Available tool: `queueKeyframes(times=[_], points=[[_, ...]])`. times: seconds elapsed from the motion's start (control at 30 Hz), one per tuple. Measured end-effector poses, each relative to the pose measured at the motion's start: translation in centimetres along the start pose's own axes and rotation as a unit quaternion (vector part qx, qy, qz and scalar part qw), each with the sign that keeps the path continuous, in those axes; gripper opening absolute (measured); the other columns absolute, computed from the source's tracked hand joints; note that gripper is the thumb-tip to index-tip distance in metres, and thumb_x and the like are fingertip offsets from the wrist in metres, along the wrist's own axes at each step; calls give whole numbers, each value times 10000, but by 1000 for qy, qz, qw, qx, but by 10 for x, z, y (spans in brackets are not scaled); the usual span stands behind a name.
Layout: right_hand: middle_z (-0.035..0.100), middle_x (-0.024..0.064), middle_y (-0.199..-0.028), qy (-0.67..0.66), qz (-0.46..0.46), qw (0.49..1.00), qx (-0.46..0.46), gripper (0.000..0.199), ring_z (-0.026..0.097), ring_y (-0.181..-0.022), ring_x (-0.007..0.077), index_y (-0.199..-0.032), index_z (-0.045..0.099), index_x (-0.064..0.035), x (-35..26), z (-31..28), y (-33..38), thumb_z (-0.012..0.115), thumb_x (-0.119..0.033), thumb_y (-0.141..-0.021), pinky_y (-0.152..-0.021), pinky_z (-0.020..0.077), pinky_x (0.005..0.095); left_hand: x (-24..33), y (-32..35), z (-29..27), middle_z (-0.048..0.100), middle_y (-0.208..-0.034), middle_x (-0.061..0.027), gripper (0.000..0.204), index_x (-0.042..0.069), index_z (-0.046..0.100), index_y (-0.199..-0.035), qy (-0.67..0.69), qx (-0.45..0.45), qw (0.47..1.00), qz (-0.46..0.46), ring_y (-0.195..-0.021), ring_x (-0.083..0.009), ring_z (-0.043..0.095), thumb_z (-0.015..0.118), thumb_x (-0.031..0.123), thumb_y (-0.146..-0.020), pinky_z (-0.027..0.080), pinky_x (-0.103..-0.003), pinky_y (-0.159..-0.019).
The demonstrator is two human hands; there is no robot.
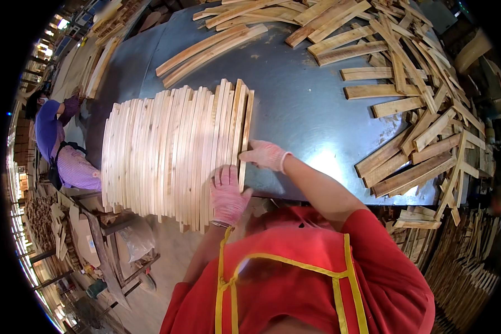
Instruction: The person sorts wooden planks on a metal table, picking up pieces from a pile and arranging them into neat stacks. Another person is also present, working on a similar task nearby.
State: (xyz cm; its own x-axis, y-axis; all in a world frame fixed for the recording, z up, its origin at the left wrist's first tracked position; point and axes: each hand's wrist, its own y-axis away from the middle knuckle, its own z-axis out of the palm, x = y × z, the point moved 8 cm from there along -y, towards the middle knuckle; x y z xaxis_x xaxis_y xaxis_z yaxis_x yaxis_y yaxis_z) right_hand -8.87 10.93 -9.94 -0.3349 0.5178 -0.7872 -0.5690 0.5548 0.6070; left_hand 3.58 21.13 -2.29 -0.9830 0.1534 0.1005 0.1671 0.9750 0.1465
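A long row of pale wooden slats [167, 150] stands packed side by side on the grey metal tabletop, overhanging its near edge. My left hand [230, 197], in a pinkish work glove, lies flat near the close end of the row, fingers stretched over the slats. At the row's right end, my right hand [267, 156], gloved alike, grips the outermost wooden slat [247, 133], with its fingers at the slat's edge. That slat leans a little apart from its neighbours at the top.
Loose boards [412, 111] lie heaped along the table's right side. More curved strips [211, 53] rest at the far side of the metal tabletop [295, 100]. A person in purple [61, 133] works at the left. Below stands a wooden frame [108, 250] holding a plastic bag.
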Motion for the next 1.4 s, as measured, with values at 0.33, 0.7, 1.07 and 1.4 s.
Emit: queueKeyframes(times=[0.33,0.7,1.07,1.4], points=[[707,244,-1154,304,10,597,743,440,679,-1139,383,-1185,698,-60,37,-377,338,706,-367,-870,-999,528,495,1,9,14,453,-1554,-152,717,99,474,-1505,-76,35,996,-34,-1473,-395,392,738,277,-863,326,-556,-1211],[662,147,-1334,431,170,621,632,576,586,-1265,375,-1437,614,-162,129,-401,381,652,-198,-863,-1110,421,508,85,-22,20,522,-1473,-170,584,137,557,-1438,-96,34,989,106,-1450,-403,435,650,126,-862,355,-574,-1184],[603,168,-1514,93,-108,868,476,555,559,-1416,318,-1516,545,-34,125,-313,267,697,-86,-984,-1177,446,401,98,-67,33,593,-1411,-166,751,126,488,-1533,184,9,982,-49,-1277,-406,563,735,239,-834,456,-532,-1094],[648,145,-1431,-122,-108,942,293,579,612,-1321,228,-1527,517,21,112,-134,193,694,-20,-977,-1141,458,332,-73,17,19,661,-1137,-93,367,14,591,-1284,881,53,397,-252,-1085,-246,637,706,130,-956,535,-423,-1019]])
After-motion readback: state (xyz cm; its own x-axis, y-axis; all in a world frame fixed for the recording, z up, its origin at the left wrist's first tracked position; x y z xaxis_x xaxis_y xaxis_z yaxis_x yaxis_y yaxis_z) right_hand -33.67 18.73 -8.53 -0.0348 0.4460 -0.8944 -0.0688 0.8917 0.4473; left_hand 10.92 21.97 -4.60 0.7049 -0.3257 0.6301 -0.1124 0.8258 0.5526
